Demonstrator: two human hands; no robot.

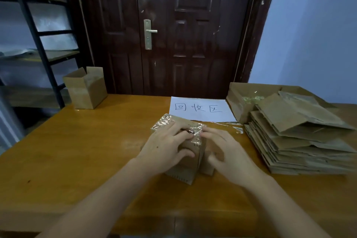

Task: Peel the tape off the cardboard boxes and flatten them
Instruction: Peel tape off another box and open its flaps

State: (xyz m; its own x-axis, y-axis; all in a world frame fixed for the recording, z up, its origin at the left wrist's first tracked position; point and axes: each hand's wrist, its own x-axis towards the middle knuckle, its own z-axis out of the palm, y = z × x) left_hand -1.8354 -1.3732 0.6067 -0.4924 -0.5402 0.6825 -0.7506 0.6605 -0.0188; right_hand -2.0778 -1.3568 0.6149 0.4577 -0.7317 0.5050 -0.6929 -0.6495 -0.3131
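Both hands, left [166, 147] and right [228, 152], curled gripping taped box [185, 172].

Brown box [185, 172], shiny clear tape [164, 121], orange-brown table [77, 150], white paper [201, 109].

A small storeroom or packing room, put to sorting cardboard for recycling. A wooden desk [81, 152] stands against a dark panelled door [173, 31] with a metal handle [149, 32], between plain bluish walls. Just beyond the hands [195, 150] lies a paper sign [201, 109] handwritten "回收区", recycling area. Right of the hands sits a stack [301, 141] of flattened cardboard, with an open carton [243, 98] behind it. Far left of the hands an open box [86, 88] stands on the desk corner, and beyond it rises a black metal rack [38, 40] with bare shelves.
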